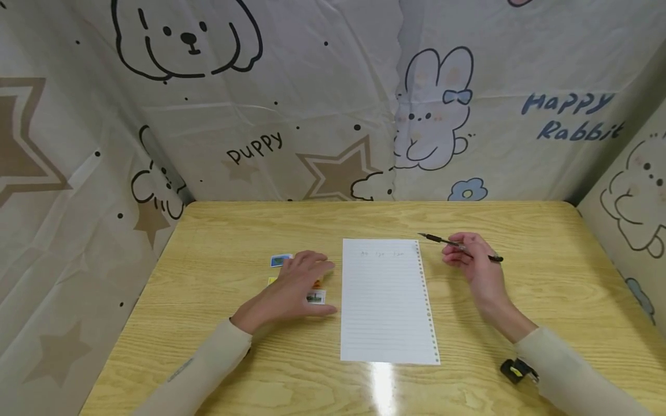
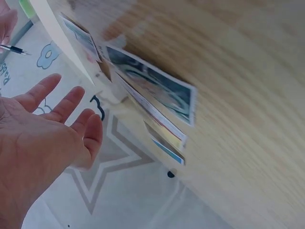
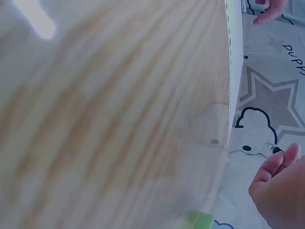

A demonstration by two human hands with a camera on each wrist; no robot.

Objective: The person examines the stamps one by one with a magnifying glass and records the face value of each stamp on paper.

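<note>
My right hand (image 1: 476,268) holds a black pen (image 1: 436,238) above the table, right of a lined sheet of paper (image 1: 382,312). The pen's tip points left, toward the sheet's upper right corner. Faint writing runs along the top of the paper, and punched holes line its right edge. Left of the sheet, my left hand (image 1: 291,286) hovers with fingers spread over several small stamp-like picture cards. A blue card (image 1: 279,261) and a green-and-white card (image 1: 317,297) show around it; others are partly hidden. In the left wrist view, that palm holds nothing, beside a dark picture card (image 2: 152,83).
A small black object with a yellow mark (image 1: 514,371) is by my right sleeve. The light wooden table (image 1: 234,370) is bordered by a printed cloth (image 1: 322,115) at the back and sides. A green thing (image 3: 200,220) shows low in the right wrist view.
</note>
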